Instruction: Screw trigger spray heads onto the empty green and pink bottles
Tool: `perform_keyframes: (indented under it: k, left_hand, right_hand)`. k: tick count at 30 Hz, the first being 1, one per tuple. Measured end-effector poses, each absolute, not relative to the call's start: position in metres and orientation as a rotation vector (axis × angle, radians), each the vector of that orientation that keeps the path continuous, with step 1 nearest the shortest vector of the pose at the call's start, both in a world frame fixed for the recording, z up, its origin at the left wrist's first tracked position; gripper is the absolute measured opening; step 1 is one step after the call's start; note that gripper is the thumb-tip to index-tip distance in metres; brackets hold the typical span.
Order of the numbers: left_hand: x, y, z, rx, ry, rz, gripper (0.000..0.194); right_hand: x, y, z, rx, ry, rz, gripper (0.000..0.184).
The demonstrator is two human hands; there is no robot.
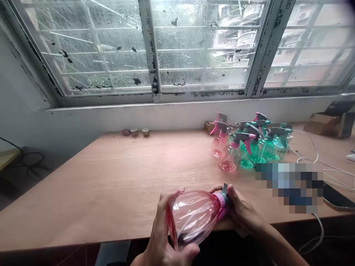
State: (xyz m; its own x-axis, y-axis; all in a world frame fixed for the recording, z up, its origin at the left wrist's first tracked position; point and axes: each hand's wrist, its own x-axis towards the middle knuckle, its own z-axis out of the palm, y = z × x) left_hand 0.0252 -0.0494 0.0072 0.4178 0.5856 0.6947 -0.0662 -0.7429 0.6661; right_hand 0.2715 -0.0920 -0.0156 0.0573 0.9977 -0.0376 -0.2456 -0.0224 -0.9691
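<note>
- Gripping a clear pink plastic spray bottle (192,218) with both hands, which close firmly round it, the person holds it on its side just above the near edge of the table, its rounded base pointing left and its neck pointing right.
- The person's left hand (163,229) wraps the wide base end, with fingers curling over the top of the bottle.
- The person's right hand (241,210) closes round the neck end, touching a pink screw collar (221,201) and partly hiding a dark grey spray head (226,193).
- Under and beyond both hands spreads a light wooden tabletop (111,177).
- Right of the right hand, a pixelated patch (288,186) hides whatever lies there, and a flat black device (337,195) sits further right at the table's edge.
- Ahead of the hands and to the right stands a close cluster of pink and green plastic spray bottles (251,151), some tilted and touching.
- White cables (307,147) loop on the wood right of that cluster, with a cardboard box (328,125) beyond them.
- Far ahead and left of the hands, two small square metal holders (140,132) sit by the wall.
- Furthest off, a window with a peeling painted frame (205,48) runs above a white wall (177,116).
</note>
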Motion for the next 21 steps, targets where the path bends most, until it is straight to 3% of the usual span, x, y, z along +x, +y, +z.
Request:
perform_keyframes:
  k: [6, 10, 16, 21]
  left_hand:
    - [0.018, -0.068, 0.011, 2.212, 0.438, 1.412, 0.085]
    - [0.014, -0.055, 0.01, 2.182, 0.37, 1.328, 0.094]
    - [0.013, -0.03, 0.007, 1.755, 0.56, 1.129, 0.079]
    - [0.017, -0.035, 0.016, 1.978, 0.713, 0.76, 0.076]
  right_hand:
    - [0.264, -0.098, -0.004, -0.955, -0.806, 1.637, 0.056]
    - [0.267, -0.102, -0.001, -0.972, -0.765, 1.643, 0.053]
    - [0.294, -0.098, 0.018, -1.005, -0.966, 1.172, 0.042]
    - [0.315, -0.091, 0.07, -1.202, -1.354, 0.644, 0.033]
